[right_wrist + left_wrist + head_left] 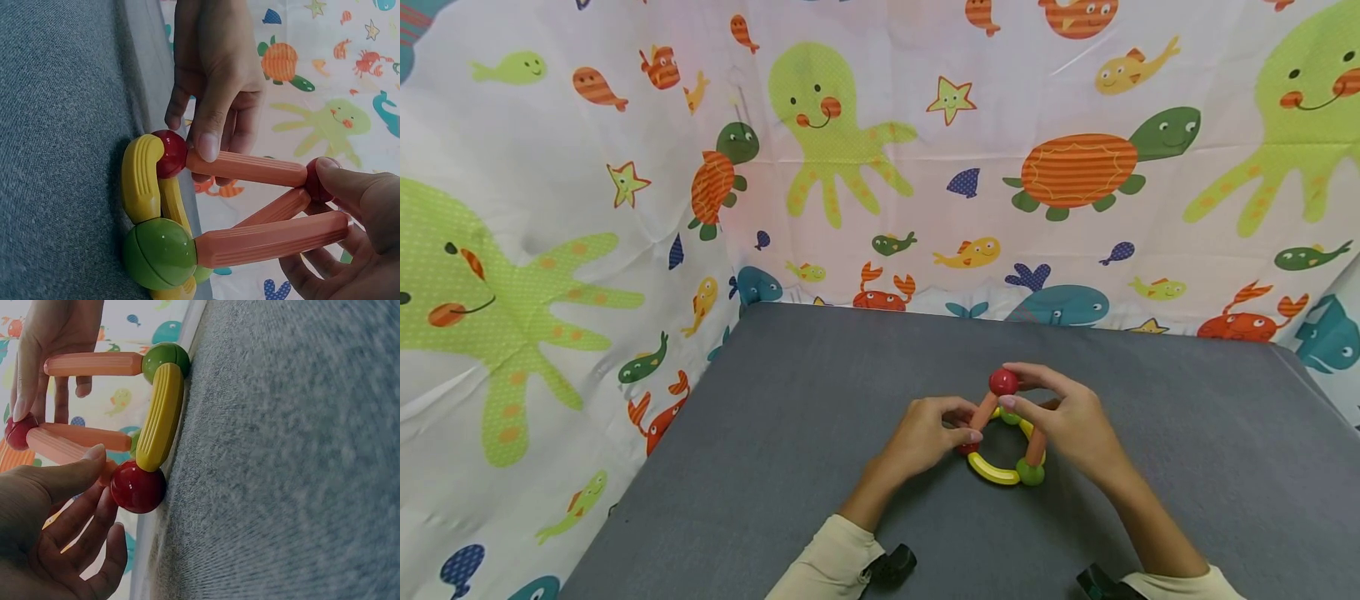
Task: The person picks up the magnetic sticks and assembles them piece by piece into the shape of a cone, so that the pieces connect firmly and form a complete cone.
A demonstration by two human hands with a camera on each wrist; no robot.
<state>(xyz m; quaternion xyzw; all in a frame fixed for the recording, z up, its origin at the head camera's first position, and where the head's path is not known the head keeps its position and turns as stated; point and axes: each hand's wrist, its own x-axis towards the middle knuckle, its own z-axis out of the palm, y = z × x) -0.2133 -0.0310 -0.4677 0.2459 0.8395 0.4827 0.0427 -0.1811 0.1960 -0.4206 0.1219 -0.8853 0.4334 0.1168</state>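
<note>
A toy frame of balls and rods stands on the table. Its low ring has yellow curved rods (994, 471), green balls (1031, 473) and a lower red ball (137, 486). Orange rods rise from these balls. My left hand (925, 433) pinches one orange rod (250, 167) close to the lower red ball. At that rod's upper end sits another red ball (1003, 382), held by the fingers and thumb of my right hand (1078, 425). A second orange rod (275, 240) slants up from a green ball, its upper end apart from the upper red ball. Whether the third rod joins that ball, I cannot tell.
Grey cloth covers the table (760, 467). A white curtain (880, 108) printed with sea animals hangs along its back and left edges. Black straps with cameras (891, 567) sit at both wrists.
</note>
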